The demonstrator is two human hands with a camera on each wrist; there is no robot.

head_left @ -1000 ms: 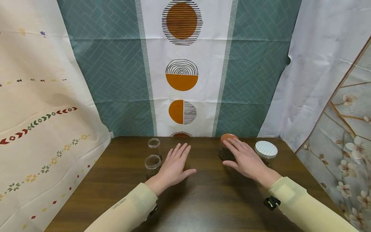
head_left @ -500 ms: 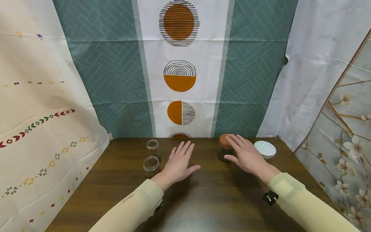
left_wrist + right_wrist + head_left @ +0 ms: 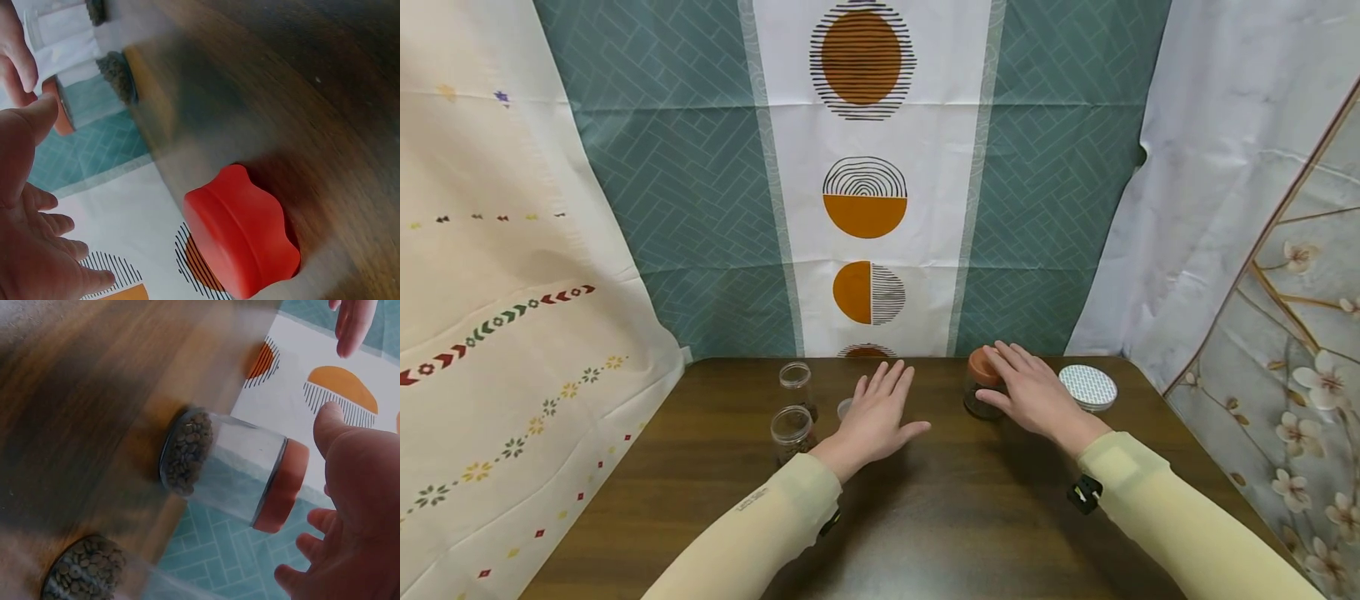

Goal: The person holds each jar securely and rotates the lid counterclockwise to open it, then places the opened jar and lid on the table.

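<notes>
My left hand (image 3: 876, 417) is held above the table with its fingers straight and the thumb out to the right. Below it in the left wrist view sits a red piece with a scalloped edge (image 3: 244, 231), apart from the hand. My right hand (image 3: 1037, 396) hovers, fingers extended, near a clear jar with an orange lid (image 3: 981, 367). In the right wrist view that jar (image 3: 240, 462) stands apart from the hand, with small brown pieces at its bottom. Neither hand holds anything. Beside the left hand a pale round rim (image 3: 844, 408) peeks out, mostly hidden.
Two clear jars, the rear one (image 3: 795, 379) and the front one (image 3: 792, 427), stand left of my left hand. A jar with a white patterned lid (image 3: 1087, 386) is at the right. Patterned cloths (image 3: 700, 208) hang behind the brown table (image 3: 970, 517).
My left hand has shifted right and slightly farther from me, uncovering the pale rim. The right hand has moved slightly farther from me over the same time. The jars stay in place.
</notes>
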